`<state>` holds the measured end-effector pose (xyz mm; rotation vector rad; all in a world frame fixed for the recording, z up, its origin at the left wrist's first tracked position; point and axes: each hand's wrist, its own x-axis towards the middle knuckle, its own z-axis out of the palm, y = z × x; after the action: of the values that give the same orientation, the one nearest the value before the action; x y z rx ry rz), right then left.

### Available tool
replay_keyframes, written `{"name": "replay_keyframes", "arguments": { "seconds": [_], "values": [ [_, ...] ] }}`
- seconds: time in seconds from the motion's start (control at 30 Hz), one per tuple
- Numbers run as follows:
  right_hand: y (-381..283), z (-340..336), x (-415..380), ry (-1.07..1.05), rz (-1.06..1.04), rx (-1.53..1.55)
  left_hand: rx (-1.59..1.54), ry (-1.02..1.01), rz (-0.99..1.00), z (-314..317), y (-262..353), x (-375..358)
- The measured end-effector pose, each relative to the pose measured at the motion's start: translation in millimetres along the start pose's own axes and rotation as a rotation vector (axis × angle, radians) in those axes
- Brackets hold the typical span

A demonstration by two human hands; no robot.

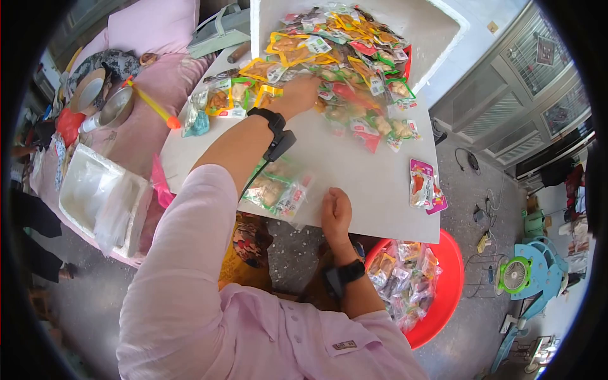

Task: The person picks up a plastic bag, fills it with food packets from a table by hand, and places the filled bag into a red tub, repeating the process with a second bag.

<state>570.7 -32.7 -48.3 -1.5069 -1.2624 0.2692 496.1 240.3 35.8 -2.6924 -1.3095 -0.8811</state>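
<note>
My left hand (301,96) reaches across the table to the near edge of a large heap of small sealed snack packets (297,47). Its fingers are hidden and smeared among the packets. Just right of it, several packets (354,104) are blurred by motion, so a grip cannot be made out. Close to the table's front edge, my right hand (335,214) is loosely curled closed with nothing visible in it. Between my left forearm and right hand lie clear, green-edged packets (272,190) with pale pieces inside.
The heap spills from a white foam box (437,38) onto the white table (373,183). Two pink packets (422,183) lie at its right edge. A red tub (451,278) of packets stands below right. Another foam box (136,183) sits left on a pink-covered bed (171,82).
</note>
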Motion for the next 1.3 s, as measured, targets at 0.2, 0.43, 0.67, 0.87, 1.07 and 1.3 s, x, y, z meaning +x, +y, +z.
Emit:
{"name": "replay_keyframes", "arguments": {
  "seconds": [0.2, 0.43, 0.67, 0.87, 1.07, 1.3],
  "values": [
    [-9.6, -4.9, 5.3, -0.004, -0.118, -0.053, 0.159, 0.002, 0.126, 7.2, 10.3, 11.3],
    [7.3, -0.4, -0.4, 0.003, 0.048, 0.135, 0.006, 0.136, 0.381, -31.0, 5.5, -53.6],
    [-22.6, -21.5, 19.3, -0.110, 0.745, 1.035, -0.031, 0.146, 0.715, -83.4, 71.0, -154.0],
    [-26.3, -36.4, 16.5, -0.293, 0.717, 1.057, -0.169, 0.003, 0.759, -77.4, 107.2, -205.1],
    [-22.9, -52.6, 3.0, -0.197, 0.565, 1.248, -0.436, 0.277, 0.400, -88.7, 125.7, -234.4],
    [-37.3, -80.7, -8.2, -0.360, 0.633, 1.271, -1.249, -0.196, -0.579, -91.3, 102.9, -232.7]
  ]
}}
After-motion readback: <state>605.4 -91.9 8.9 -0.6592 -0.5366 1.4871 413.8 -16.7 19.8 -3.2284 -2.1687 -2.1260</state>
